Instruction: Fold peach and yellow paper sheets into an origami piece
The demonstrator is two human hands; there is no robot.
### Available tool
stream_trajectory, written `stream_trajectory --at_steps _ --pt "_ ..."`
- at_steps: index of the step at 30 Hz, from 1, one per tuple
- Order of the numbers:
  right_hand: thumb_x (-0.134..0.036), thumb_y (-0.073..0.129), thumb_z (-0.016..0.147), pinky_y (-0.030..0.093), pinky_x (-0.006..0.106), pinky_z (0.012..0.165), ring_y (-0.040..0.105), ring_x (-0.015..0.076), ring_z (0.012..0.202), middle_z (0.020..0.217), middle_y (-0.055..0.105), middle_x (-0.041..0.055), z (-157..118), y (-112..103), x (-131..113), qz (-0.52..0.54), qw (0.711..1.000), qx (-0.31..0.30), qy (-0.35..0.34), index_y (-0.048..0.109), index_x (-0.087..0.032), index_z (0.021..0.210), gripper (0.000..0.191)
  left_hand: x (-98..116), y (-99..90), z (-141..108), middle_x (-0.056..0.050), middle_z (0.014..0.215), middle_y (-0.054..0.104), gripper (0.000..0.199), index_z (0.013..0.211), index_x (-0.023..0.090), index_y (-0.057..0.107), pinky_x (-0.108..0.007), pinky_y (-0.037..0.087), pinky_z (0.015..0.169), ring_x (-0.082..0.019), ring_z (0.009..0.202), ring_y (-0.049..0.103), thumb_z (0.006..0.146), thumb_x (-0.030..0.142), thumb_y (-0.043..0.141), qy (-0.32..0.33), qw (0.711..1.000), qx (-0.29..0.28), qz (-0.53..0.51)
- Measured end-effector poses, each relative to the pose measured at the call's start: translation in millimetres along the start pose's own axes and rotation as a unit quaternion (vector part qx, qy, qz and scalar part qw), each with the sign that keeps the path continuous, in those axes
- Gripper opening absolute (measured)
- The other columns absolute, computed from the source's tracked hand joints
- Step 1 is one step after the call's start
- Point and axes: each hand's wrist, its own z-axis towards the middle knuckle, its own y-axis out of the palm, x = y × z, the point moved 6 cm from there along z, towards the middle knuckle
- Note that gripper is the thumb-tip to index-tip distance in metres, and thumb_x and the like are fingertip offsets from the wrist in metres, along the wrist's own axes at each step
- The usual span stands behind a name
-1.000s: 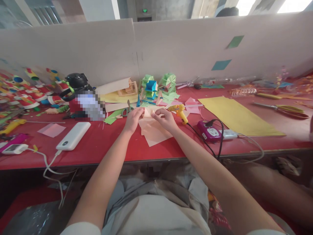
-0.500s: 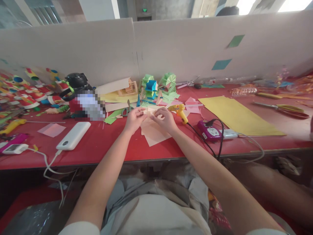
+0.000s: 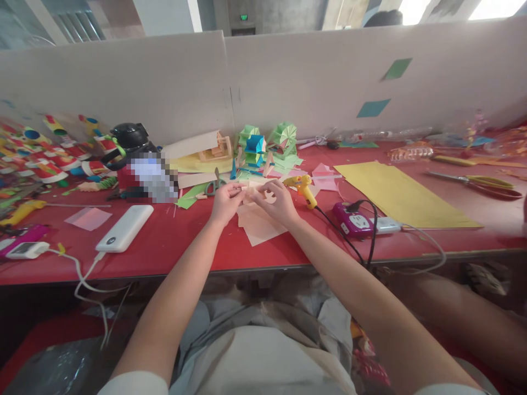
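My left hand (image 3: 225, 202) and my right hand (image 3: 279, 203) are close together over the middle of the table, fingers bent in a pinch. Between them is a small pale peach piece of paper (image 3: 250, 192), partly covered by the fingers. Beneath the hands lie pale peach paper sheets (image 3: 260, 226) on the red tabletop. A yellow glue gun (image 3: 304, 191) rests just right of my right hand. Grey-green scissors (image 3: 212, 188) lie beside my left hand. Behind the hands stand a blue folded-paper piece (image 3: 255, 148) and green folded-paper balls (image 3: 284, 137).
A purple power strip (image 3: 354, 220) with cables and yellow paper sheets (image 3: 405, 197) lie to the right, with open scissors (image 3: 477, 181) beyond. On the left are a white power bank (image 3: 125, 227) and a black-lidded bottle (image 3: 128, 137). A pale partition (image 3: 313, 82) rises behind.
My right thumb and fingertips have shifted slightly left, closer to my left fingers, over the small paper. The other things stay put.
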Motion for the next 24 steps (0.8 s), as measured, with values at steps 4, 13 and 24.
stream_trajectory --at_steps 4,13,24 --pt "-0.039 0.065 0.082 0.048 0.036 0.079 0.056 0.0210 0.088 0.091 0.059 0.0062 -0.2 1.1 -2.3 -0.020 1.000 0.004 -0.006 0.060 -0.023 0.081 0.017 5.2 2.1 -1.5 -0.003 0.075 0.071 0.028 0.097 0.019 0.068 -0.031 0.056 0.067 -0.017 0.068 0.065 0.073 0.032 0.073 0.031 0.999 -0.003 0.030" --pt "-0.034 0.063 0.084 0.050 0.035 0.078 0.057 0.0203 0.088 0.095 0.057 0.0071 -0.1 2.5 0.8 -0.011 1.000 0.011 -0.025 0.058 -0.022 0.082 0.013 1.2 10.0 -3.1 -0.005 0.083 0.070 0.027 0.091 0.018 0.066 -0.036 0.060 0.070 -0.020 0.078 0.068 0.069 0.030 0.078 -0.006 1.000 -0.020 -0.006" --pt "-0.020 0.049 0.089 0.048 0.041 0.094 0.057 0.0241 0.106 0.107 0.062 0.0109 0.9 7.4 -7.3 -0.067 0.992 -0.010 -0.107 0.066 -0.024 0.095 0.018 2.0 13.7 -5.8 -0.006 0.102 0.062 0.036 0.096 0.018 0.059 -0.038 0.060 0.078 -0.018 0.088 0.066 0.063 0.014 0.073 -0.073 0.993 -0.014 -0.095"
